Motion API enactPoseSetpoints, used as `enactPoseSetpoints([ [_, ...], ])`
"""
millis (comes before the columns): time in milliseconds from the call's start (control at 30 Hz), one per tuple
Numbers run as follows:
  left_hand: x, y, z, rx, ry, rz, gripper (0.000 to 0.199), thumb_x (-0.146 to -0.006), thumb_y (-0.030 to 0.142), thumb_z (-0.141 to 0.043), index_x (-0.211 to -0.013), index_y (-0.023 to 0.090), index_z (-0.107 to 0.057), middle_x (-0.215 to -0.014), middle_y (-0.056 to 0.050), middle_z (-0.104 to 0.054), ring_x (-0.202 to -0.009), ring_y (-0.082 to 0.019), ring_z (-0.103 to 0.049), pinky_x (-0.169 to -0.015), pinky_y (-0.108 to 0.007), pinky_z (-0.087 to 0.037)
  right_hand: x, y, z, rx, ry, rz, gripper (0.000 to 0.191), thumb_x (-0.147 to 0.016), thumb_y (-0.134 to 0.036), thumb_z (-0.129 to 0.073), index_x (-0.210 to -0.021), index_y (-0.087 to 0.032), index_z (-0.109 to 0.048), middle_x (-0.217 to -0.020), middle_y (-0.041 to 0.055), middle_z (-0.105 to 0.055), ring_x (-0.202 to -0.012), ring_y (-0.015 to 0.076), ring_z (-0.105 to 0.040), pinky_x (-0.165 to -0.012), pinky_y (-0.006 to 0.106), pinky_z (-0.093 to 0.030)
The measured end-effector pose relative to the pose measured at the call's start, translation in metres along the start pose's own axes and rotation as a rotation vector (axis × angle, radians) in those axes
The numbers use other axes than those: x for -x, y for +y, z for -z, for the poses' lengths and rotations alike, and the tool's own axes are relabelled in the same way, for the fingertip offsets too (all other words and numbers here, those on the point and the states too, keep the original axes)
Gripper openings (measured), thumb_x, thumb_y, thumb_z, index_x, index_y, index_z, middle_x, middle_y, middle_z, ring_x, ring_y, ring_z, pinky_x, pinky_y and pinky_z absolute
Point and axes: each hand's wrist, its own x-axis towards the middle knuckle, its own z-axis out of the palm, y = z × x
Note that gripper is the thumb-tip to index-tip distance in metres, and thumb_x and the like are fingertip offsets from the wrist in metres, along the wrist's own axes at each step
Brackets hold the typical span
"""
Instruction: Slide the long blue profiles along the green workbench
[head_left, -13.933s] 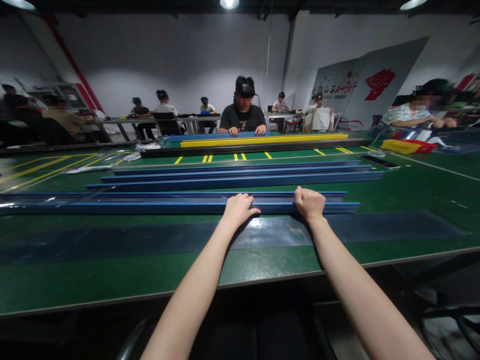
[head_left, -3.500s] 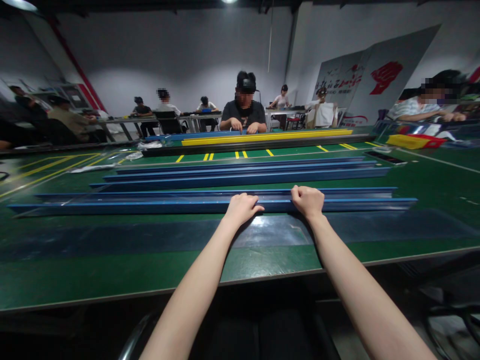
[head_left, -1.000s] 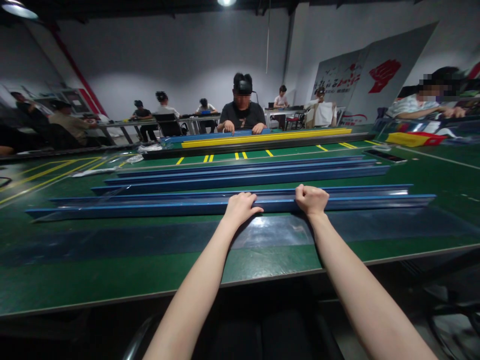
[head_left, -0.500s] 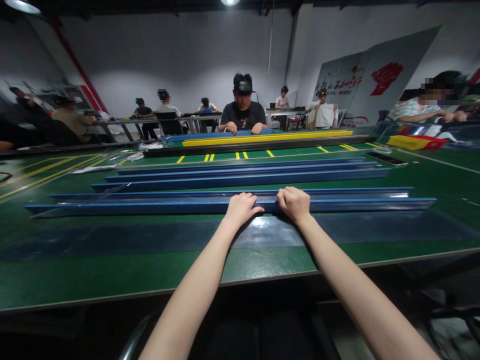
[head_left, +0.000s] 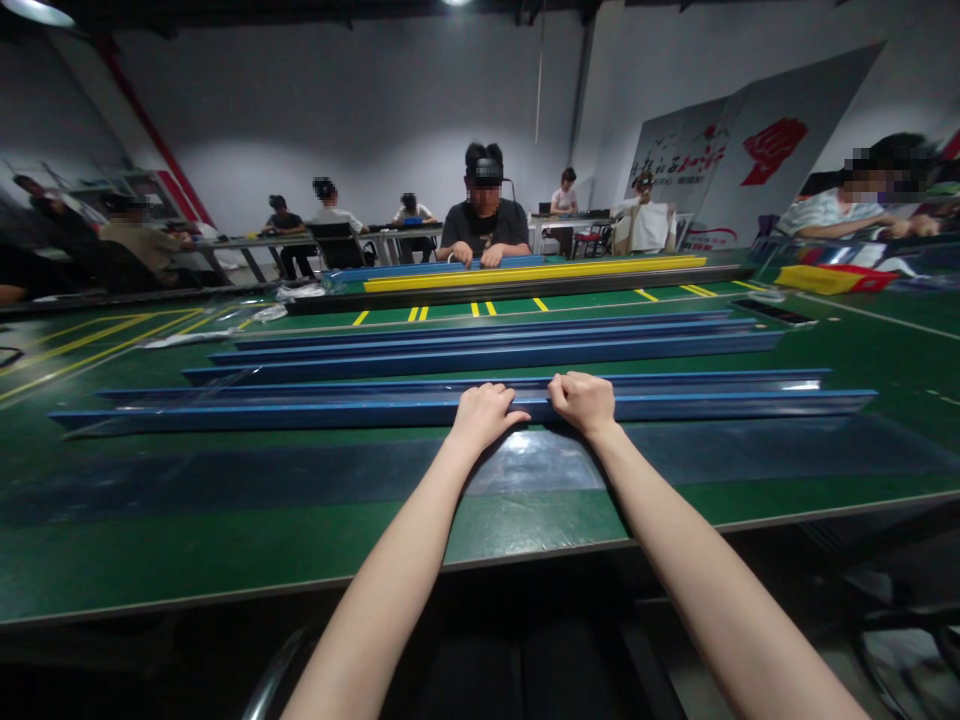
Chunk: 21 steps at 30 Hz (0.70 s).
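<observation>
A long blue channel (head_left: pixel 262 416) lies crosswise on the green table (head_left: pixel 525 530), with clear film inside it. My left hand (head_left: pixel 484 412) is closed over its near wall around the middle, fingers over the top edge and thumb on the near face. Just to the right, my right hand (head_left: pixel 585 402) grips the same wall with curled fingers. Between me and the channel lies a flat strip of clear film (head_left: pixel 300 472). Behind the held channel are more blue channels (head_left: pixel 480 357), side by side.
Farther back lie a yellow bar (head_left: pixel 540 273) and a black bar (head_left: pixel 525 290). A phone (head_left: pixel 772 312) and a yellow and red tray (head_left: pixel 832 279) are at the right. Across the table sits a person (head_left: pixel 486 225) with both hands on a blue piece.
My right hand has shifted slightly left along the wall, nearer my left hand, which stays in place. The hands of the person opposite have come closer together.
</observation>
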Motion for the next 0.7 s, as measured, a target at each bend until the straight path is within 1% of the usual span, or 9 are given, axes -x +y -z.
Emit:
enactPoseSetpoints([
  [133, 0.000, 0.000, 0.002, 0.012, 0.023, -0.020, 0.034, -0.078, 0.051, -0.055, -0.087, 0.019, -0.059, -0.094, -0.004, -0.064, -0.091, -0.019, -0.056, -0.072, -0.027, -0.040, 0.000, 0.007, -0.003, 0.015, 0.017, -0.035, 0.042, -0.080, -0.027, -0.037, -0.049, -0.014, -0.061, -0.052, 0.0070, -0.061, -0.048, 0.0111, -0.050, -0.048, 0.025, -0.019],
  [267, 0.000, 0.000, 0.004, 0.018, 0.049, -0.025, 0.034, -0.076, 0.050, -0.058, -0.087, 0.019, -0.059, -0.093, -0.003, -0.064, -0.091, -0.019, -0.056, -0.073, -0.028, -0.040, 0.002, 0.023, -0.004, 0.043, 0.030, -0.105, 0.041, -0.078, -0.028, -0.037, -0.047, -0.013, -0.060, -0.052, 0.0083, -0.061, -0.047, 0.0115, -0.049, -0.048, 0.025, -0.019],
  [467, 0.000, 0.001, 0.004, 0.004, 0.026, -0.033, 0.032, -0.075, 0.049, -0.059, -0.087, 0.019, -0.059, -0.095, -0.004, -0.064, -0.092, -0.020, -0.055, -0.074, -0.029, -0.038, 0.006, 0.046, 0.000, 0.095, 0.051, -0.250, 0.042, -0.077, -0.030, -0.036, -0.045, -0.013, -0.059, -0.050, 0.0091, -0.059, -0.043, 0.0111, -0.044, -0.047, 0.025, -0.018],
  [567, 0.000, 0.001, 0.002, -0.005, 0.024, -0.036, 0.031, -0.076, 0.047, -0.059, -0.087, 0.018, -0.059, -0.096, -0.004, -0.064, -0.092, -0.020, -0.055, -0.075, -0.030, -0.036, 0.007, 0.049, 0.001, 0.094, 0.061, -0.273, 0.042, -0.077, -0.030, -0.036, -0.045, -0.014, -0.058, -0.049, 0.0086, -0.058, -0.043, 0.0104, -0.041, -0.048, 0.025, -0.017],
  [700, -0.001, 0.002, 0.000, -0.014, 0.023, -0.032, 0.029, -0.078, 0.046, -0.058, -0.086, 0.018, -0.060, -0.093, -0.004, -0.064, -0.091, -0.021, -0.055, -0.074, -0.031, -0.035, 0.008, 0.048, 0.001, 0.094, 0.095, -0.261, 0.043, -0.078, -0.030, -0.036, -0.043, -0.014, -0.055, -0.047, 0.0078, -0.055, -0.042, 0.0092, -0.037, -0.047, 0.025, -0.017],
])
